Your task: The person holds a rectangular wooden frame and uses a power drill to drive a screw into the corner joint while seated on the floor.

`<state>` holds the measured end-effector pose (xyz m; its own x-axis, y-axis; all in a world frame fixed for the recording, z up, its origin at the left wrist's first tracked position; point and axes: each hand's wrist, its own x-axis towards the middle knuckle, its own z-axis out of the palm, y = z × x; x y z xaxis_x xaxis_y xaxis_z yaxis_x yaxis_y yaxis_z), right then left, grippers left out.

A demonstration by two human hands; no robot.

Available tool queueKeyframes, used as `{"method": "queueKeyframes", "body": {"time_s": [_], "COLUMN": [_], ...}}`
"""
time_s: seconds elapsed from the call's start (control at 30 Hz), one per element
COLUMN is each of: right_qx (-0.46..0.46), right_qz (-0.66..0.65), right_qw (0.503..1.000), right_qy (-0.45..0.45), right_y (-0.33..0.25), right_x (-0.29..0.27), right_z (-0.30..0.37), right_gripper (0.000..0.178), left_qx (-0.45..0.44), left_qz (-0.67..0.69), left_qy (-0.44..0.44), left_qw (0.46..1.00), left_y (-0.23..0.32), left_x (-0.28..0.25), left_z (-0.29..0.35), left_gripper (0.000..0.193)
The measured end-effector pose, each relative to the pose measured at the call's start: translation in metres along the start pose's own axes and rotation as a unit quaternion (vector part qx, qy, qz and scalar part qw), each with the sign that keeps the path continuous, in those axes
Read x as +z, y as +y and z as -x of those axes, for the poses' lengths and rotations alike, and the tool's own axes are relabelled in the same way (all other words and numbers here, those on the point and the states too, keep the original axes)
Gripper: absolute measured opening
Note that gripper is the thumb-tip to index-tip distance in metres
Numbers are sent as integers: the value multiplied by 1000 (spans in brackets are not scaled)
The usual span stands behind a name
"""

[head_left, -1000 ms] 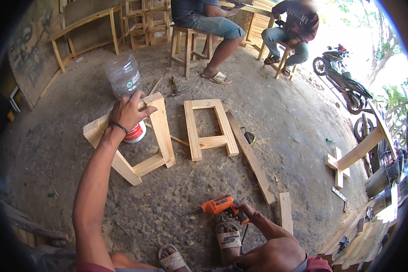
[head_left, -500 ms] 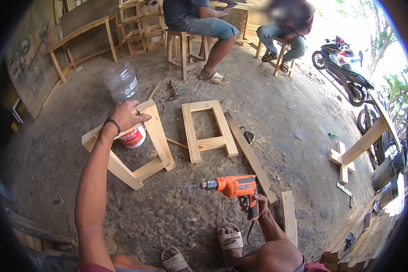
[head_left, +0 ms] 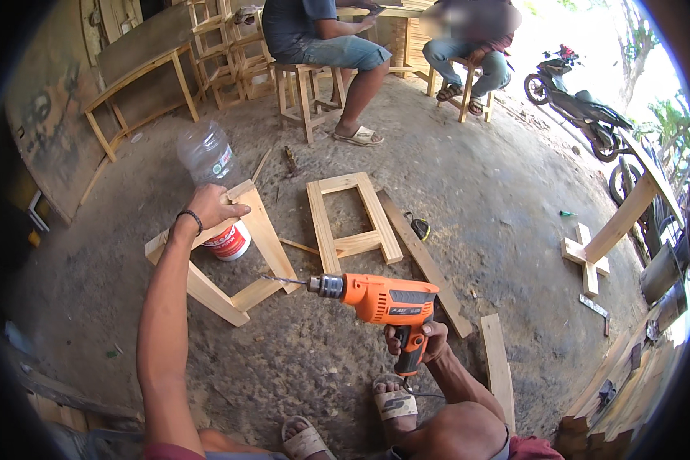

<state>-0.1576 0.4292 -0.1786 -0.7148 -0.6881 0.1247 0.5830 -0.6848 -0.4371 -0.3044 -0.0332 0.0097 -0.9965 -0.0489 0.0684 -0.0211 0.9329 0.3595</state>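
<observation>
My left hand [head_left: 211, 208] grips the top rail of a wooden frame [head_left: 254, 238] that stands tilted on the dirt floor. My right hand [head_left: 415, 343] holds an orange power drill [head_left: 383, 297] by its handle, raised above the ground. The drill's bit [head_left: 284, 280] points left, its tip close to the frame's right leg; whether they touch I cannot tell. A second wooden frame [head_left: 355, 217] lies flat just right of the first one. A red and white can [head_left: 228, 241] sits inside the held frame.
A clear plastic jug [head_left: 205, 154] stands behind my left hand. Loose planks [head_left: 425, 263] and a short board [head_left: 497, 365] lie to the right, with a wooden cross piece [head_left: 588, 257] farther right. Two people sit on stools at the back. A motorbike [head_left: 575, 107] is parked at the far right.
My right hand has lifted the drill off the ground and swung it left, so the bit now points at the frame's leg. My left hand stays on the frame.
</observation>
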Motion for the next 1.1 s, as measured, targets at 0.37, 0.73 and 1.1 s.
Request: {"method": "queueKeyframes", "body": {"time_s": [0.37, 0.73, 1.1], "right_qx": [-99, -83, -72], "right_qz": [-37, -49, -132], "right_qw": [992, 992, 979], "right_qy": [-76, -87, -136], "right_y": [-5, 5, 19], "right_x": [67, 78, 60], "right_z": [-4, -40, -75], "right_gripper": [82, 84, 78], "left_qx": [44, 52, 27], "left_qz": [-6, 19, 19], "left_qy": [-29, -24, -47], "left_qw": [999, 998, 998], "left_y": [18, 2, -6], "left_x": [-9, 4, 7], "left_z": [17, 5, -1], "left_gripper": [56, 63, 85]}}
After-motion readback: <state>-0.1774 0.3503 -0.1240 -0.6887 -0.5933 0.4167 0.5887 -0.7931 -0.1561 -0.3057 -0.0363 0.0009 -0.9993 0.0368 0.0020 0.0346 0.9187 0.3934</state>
